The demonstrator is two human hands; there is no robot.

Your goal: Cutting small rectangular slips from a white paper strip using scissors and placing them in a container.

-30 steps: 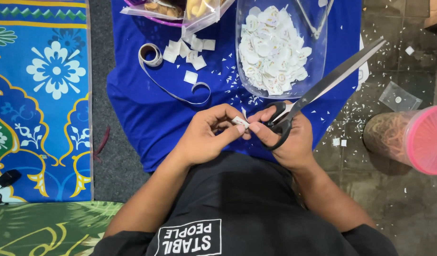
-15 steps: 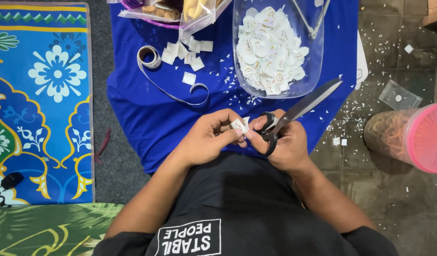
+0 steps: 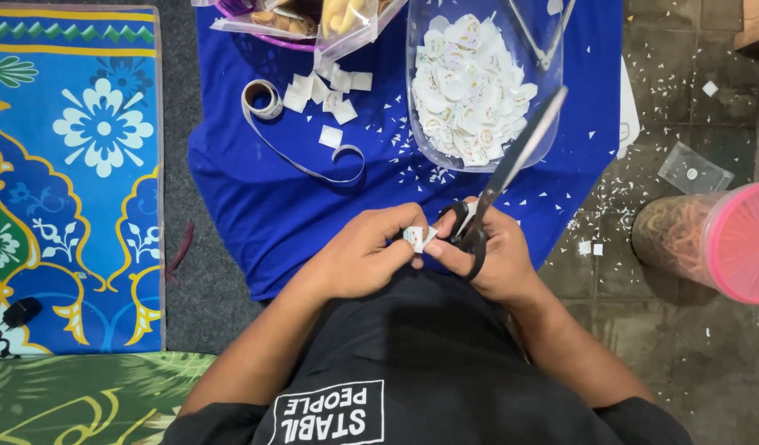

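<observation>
White paper sticker (image 3: 416, 237) sits pinched in the left hand (image 3: 359, 255); the right hand (image 3: 495, 259) grips closed scissors (image 3: 503, 177). Trimming is underway, so the next snip likely needs careful edge alignment.

One head-worn camera looks straight down from above, close over the hands (image 3: 429, 247) and lap, taking in the blue cloth (image 3: 297, 198), patterned mat (image 3: 66, 181) and floor (image 3: 684, 346) around.

small white piece (image 3: 418, 238) mostly covered by left hand (image 3: 365, 254) fingertips, print on it too small to tell, scissors (image 3: 499, 183) handles buried in right hand (image 3: 493, 257), pink-lidded jar (image 3: 709, 241) cut by right edge, snack bags (image 3: 313, 16) cut by top edge
</observation>
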